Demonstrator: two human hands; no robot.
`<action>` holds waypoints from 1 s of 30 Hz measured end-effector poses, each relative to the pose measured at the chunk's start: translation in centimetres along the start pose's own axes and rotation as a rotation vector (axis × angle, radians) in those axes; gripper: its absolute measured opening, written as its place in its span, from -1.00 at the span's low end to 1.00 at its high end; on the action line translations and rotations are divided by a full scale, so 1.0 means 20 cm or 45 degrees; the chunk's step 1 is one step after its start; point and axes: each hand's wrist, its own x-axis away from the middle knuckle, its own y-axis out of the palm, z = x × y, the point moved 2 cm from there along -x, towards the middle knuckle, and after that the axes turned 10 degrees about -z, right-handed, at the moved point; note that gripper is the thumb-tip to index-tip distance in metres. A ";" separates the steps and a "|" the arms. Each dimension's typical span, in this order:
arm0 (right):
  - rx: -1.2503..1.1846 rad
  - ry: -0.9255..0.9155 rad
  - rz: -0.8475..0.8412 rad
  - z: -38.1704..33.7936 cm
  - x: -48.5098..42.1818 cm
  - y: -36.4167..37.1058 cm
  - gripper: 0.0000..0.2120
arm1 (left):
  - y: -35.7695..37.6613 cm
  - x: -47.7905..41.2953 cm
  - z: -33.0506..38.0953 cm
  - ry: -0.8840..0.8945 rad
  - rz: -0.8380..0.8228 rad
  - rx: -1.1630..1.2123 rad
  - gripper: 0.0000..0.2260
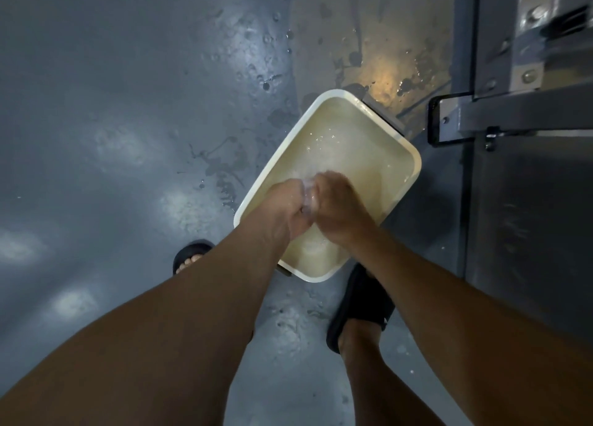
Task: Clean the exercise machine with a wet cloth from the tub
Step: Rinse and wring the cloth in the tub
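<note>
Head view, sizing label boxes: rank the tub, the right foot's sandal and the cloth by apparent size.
1. tub
2. sandal, plainly smaller
3. cloth: only a sliver shows between left hand and right hand gripping it; true size unknown

Wet, droplet-spattered grey floor [112, 121]; black left sandal [190, 251] and black right sandal [362, 303] standing on it.

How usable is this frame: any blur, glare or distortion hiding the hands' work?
Head view: dim; motion blur smears the left hand, right hand and cloth between them over the tub; lights glare on the wet floor; wide-angle stretch enlarges the forearms; the machine frame is streaked.
</note>
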 end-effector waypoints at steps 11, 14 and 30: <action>-0.674 0.494 -0.362 -0.07 0.00 0.02 -0.61 | 0.03 0.02 0.04 0.090 0.082 0.024 -0.70; -0.694 0.263 -0.149 -0.18 0.12 -0.09 -0.61 | 0.02 0.03 0.09 0.055 0.083 0.008 -0.65; -0.041 0.763 -0.236 0.10 -0.12 0.00 -0.40 | 0.05 0.02 0.06 0.053 -0.011 0.025 -0.62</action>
